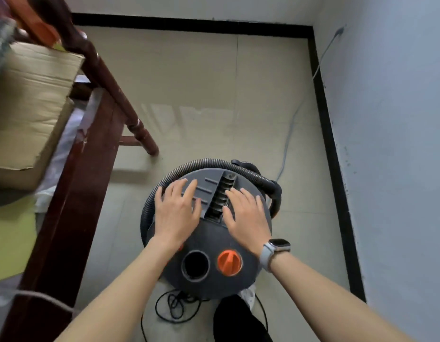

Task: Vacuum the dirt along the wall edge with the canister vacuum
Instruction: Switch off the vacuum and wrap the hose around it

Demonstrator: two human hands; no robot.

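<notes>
A grey round canister vacuum (pixel 209 233) stands on the tiled floor right below me. Its ribbed black hose (pixel 209 162) is coiled around the lid's rim. The lid has an open round port (pixel 195 265) and an orange knob (pixel 229 262). My left hand (pixel 175 213) lies flat on the lid's left half, fingers spread. My right hand (pixel 246 215) rests flat beside the ribbed handle slot (pixel 221 196), a watch on its wrist. The black skirting (pixel 334 154) runs along the right wall and the far wall.
A dark wooden bed frame and post (pixel 110 77) with a cardboard box (pixel 29 107) fills the left side. A thin cable (pixel 289 134) trails along the right wall. A black power cord (pixel 175 307) lies tangled on the floor behind the vacuum.
</notes>
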